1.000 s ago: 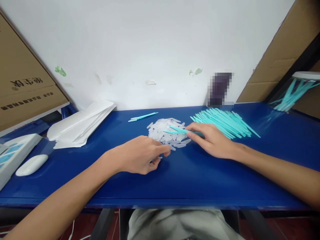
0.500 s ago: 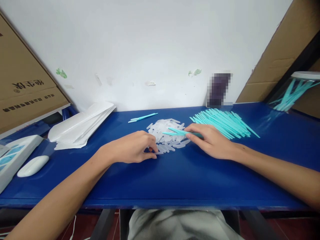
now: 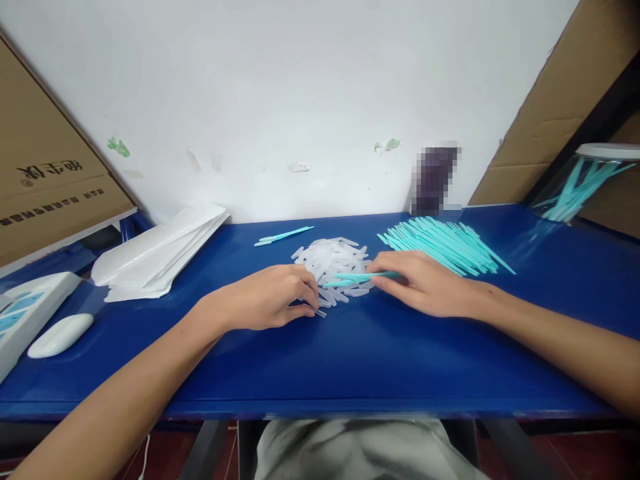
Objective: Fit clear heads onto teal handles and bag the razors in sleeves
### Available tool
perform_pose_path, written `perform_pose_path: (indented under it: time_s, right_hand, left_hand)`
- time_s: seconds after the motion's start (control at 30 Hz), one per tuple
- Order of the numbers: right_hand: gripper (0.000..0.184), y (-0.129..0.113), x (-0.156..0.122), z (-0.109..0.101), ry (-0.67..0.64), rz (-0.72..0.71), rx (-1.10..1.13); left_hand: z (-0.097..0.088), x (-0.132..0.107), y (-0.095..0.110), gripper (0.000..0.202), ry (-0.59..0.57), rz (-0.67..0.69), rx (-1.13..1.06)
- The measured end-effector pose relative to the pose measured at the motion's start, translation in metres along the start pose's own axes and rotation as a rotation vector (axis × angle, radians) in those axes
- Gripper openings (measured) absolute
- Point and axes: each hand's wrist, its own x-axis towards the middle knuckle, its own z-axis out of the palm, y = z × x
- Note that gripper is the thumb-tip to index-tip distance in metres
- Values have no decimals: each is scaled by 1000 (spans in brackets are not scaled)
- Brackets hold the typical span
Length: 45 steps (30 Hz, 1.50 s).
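Observation:
My left hand [image 3: 273, 297] is closed in a pinch on a small translucent plastic sleeve [image 3: 321, 313] at the near left side of a pile of similar sleeves [image 3: 327, 257]. Between the thumb and fingers of my right hand [image 3: 425, 283] are a few slim teal plastic sticks [image 3: 347, 279]. Their tips point left over the pile, towards my left hand; the right-hand ends are hidden in my palm. A large heap of teal sticks [image 3: 440, 243] lies just behind my right hand. Farther back, two or so teal sticks [image 3: 284, 235] rest apart on the blue table [image 3: 320, 367].
White paper sheets or bags [image 3: 160, 253] lie at the back left. A white computer mouse [image 3: 61, 335] and a white box-like object [image 3: 35, 320] are at the far left. At the right stands a clear lidded jar [image 3: 583, 183] of teal sticks. Cardboard [image 3: 50, 160] flanks the table.
My left hand has drawn the sleeve slightly towards me, and the sleeve is now tilted. The sticks in my right hand have dipped lower and closer to my left hand.

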Motion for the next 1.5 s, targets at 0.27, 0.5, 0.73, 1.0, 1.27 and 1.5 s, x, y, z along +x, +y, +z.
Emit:
perform_pose_path:
  time_s: [0.27, 0.5, 0.73, 1.0, 1.27, 1.5]
  right_hand:
    - [28, -6, -2, -11, -191, -43, -44]
    - [28, -9, -1, -12, -236, -41, -68]
    - [30, -12, -1, -11, -275, -32, -85]
    - [30, -15, -3, -9, -290, -58, -119]
    - [31, -30, -4, 2, -282, -92, -163]
    - [29, -22, -3, -7, -193, 46, 186]
  left_hand:
    - [4, 3, -3, 7, 31, -65, -85]
    - [8, 3, -3, 16, 50, -141, -122]
    - [7, 4, 0, 13, 44, -177, -126]
    - [8, 6, 3, 12, 64, -194, -147]
    - [21, 10, 12, 9, 136, -107, -96]
    - [27, 12, 2, 27, 442, 118, 114]
